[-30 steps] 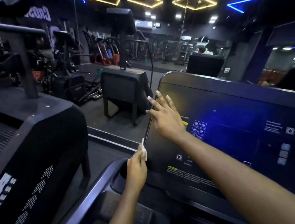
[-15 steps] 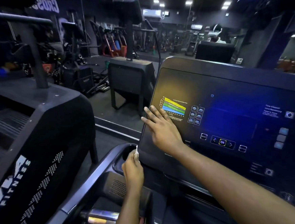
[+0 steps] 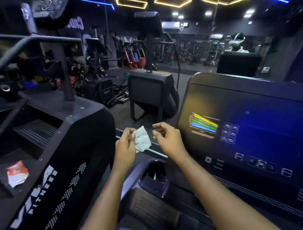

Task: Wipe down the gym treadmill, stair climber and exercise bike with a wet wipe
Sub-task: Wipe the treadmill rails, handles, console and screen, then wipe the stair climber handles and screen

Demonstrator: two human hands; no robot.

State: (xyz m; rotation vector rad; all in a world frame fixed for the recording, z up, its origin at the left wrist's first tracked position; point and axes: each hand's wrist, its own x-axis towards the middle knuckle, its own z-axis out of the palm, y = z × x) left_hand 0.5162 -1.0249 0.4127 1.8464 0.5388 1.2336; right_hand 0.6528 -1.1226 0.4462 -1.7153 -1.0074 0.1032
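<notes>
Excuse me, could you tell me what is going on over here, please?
A person is at the lit touchscreen console of a black gym machine. Their left hand grips a crumpled white wet wipe in the air, left of the screen. The right hand, fingers curled, sits just beside the wipe and holds nothing. Neither hand touches the console.

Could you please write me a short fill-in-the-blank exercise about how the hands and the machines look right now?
1. The left hand grips a white ____.
2. The right hand, fingers curled, holds ____.
3. The top band of the chart on the console screen is ____.
4. The red-and-white packet lies on the machine marked ____.
Missing words: wipe; nothing; yellow; FITNESS.
</notes>
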